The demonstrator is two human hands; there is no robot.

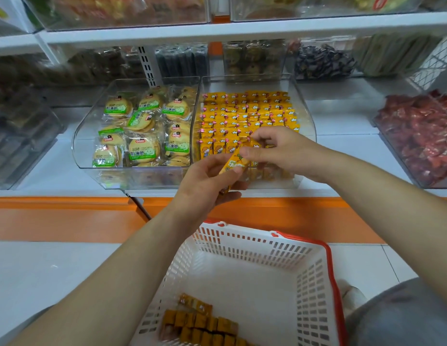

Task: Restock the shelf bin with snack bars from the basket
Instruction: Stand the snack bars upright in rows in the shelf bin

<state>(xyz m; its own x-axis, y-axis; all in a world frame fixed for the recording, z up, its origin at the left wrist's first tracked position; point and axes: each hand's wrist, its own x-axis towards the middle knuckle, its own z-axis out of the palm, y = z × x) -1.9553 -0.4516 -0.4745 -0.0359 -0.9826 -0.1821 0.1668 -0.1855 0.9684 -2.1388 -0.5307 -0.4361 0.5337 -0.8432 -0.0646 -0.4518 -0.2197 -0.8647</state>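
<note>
Bar (233, 164) over bin's front edge: my left hand (207, 183) curled round its lower end, my right hand (277, 151) pinching top. Bin (304, 111) behind, packed with rows of same yellow bars. Basket (242, 245) below me, 1 small cluster of bars (202, 323) in near corner. Left bin (90, 116) holds green-labelled cookies (142, 126).

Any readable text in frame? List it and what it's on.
"煎薄脆": green label on the cookie packs.
snack bars in the shelf bin: print too small.
held bar: lettering blurred, partly covered.
loose bars in the basket: unreadable.
</note>
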